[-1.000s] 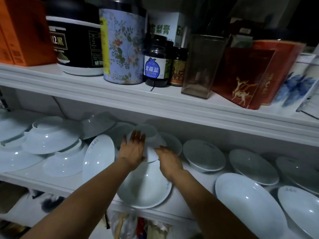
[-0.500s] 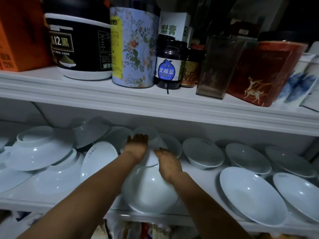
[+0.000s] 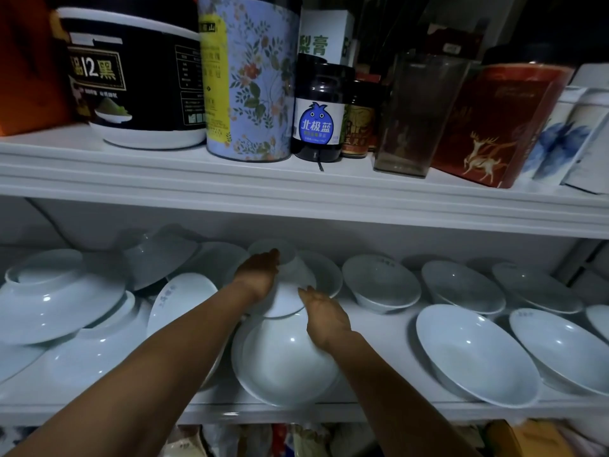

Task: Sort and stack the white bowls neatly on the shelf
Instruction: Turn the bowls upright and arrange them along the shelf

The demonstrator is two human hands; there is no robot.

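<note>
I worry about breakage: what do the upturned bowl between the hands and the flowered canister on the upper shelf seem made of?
The upturned bowl looks like glazed ceramic, likely porcelain: smooth glossy white, raised foot ring. The flowered canister is probably tin or printed card: smooth cylinder, soft sheen, unclear which.

white bowls [image 3: 474, 351], blue floral tin [image 3: 247, 80]
</note>
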